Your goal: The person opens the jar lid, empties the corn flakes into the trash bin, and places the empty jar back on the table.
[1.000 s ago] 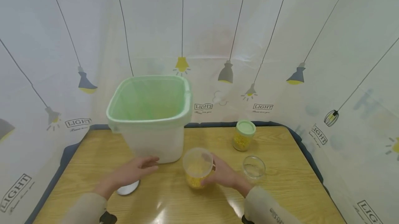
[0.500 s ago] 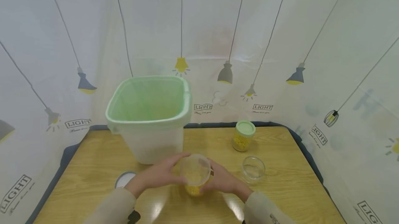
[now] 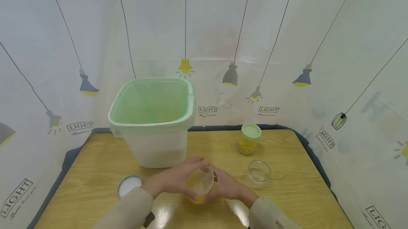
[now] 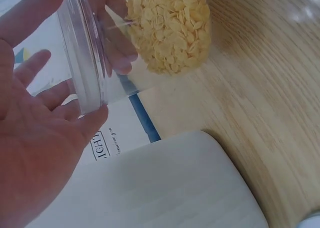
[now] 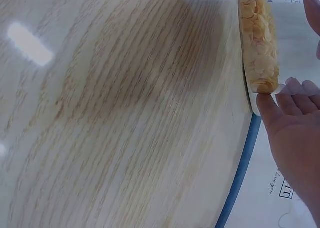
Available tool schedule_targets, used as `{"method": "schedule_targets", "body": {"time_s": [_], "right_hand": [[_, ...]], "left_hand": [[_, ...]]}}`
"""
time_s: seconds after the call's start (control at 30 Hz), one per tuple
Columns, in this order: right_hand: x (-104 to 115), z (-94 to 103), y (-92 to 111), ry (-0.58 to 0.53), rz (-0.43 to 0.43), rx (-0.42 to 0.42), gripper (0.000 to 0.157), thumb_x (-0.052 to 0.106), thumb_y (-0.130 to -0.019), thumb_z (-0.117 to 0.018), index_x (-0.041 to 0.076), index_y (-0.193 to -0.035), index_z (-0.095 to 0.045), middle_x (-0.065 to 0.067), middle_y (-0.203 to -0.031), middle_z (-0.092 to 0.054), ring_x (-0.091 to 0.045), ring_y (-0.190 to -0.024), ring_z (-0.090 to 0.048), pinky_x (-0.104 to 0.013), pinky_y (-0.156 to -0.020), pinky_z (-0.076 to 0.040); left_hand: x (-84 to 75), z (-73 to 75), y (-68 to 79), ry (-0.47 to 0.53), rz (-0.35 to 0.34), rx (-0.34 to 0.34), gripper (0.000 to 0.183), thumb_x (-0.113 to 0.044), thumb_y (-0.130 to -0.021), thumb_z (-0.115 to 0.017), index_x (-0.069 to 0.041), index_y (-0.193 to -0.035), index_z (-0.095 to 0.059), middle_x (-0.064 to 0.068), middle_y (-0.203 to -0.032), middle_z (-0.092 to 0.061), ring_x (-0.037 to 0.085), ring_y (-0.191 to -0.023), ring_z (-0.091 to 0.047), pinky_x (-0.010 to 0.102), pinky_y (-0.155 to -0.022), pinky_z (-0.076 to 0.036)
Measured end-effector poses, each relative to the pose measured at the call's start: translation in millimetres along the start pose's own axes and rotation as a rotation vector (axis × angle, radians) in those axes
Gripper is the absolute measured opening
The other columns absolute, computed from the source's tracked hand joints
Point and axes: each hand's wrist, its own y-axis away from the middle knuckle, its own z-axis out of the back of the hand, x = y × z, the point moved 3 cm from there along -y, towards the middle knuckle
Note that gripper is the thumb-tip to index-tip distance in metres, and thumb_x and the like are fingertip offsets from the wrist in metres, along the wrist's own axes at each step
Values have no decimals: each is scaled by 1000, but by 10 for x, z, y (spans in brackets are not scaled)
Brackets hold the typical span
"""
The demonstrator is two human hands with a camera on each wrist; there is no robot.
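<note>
A clear jar (image 3: 201, 182) is held over the near middle of the table by both hands. Yellow flakes (image 4: 172, 30) lie in its lower part. From the left, my left hand (image 3: 176, 177) grips the jar's upper end, its thumb and fingers spread round the thick clear rim or lid (image 4: 82, 52) in the left wrist view. My right hand (image 3: 227, 184) holds the jar's right side lower down; in the right wrist view its fingertips (image 5: 267, 105) touch the wall near the bottom. The far side of the jar is partly hidden by the hands.
A large white bin (image 3: 159, 147) with a green rim stands behind the left hand. A round white-faced lid (image 3: 129, 185) lies at left. On the right are a clear glass bowl (image 3: 259, 172) and a green-lidded jar (image 3: 248, 139) of yellow pieces. A printed curtain encloses the table.
My left hand has moved right from beside the bin onto the jar and now grips its top. The jar has come slightly nearer and tilts more, with the right hand still holding it.
</note>
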Motion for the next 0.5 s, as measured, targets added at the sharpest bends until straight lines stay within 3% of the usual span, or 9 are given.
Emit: {"method": "schedule_targets", "body": {"time_s": [0.23,0.5], "right_hand": [[-31,-37,9,-13,16,-23,98,23,-71,-87,20,-151,-30,-1,-153,-41,-28,-139,-41,-56,-116,-33],[-58,-57,18,-43,15,-24,99,21,-72,-87,24,-152,-28,2,-153,-39,-27,-139,-41,-55,-117,-33]], "left_hand": [[5,-27,-36,-88,-20,-19,92,-33,-66,-86,-30,-147,-42,8,-156,-35,30,-143,-35,53,-114,-37],[-4,-28,-59,-220,-50,-37,86,-44,-68,-85,-32,-144,-46,11,-153,-42,33,-138,-43,53,-110,-43]]}}
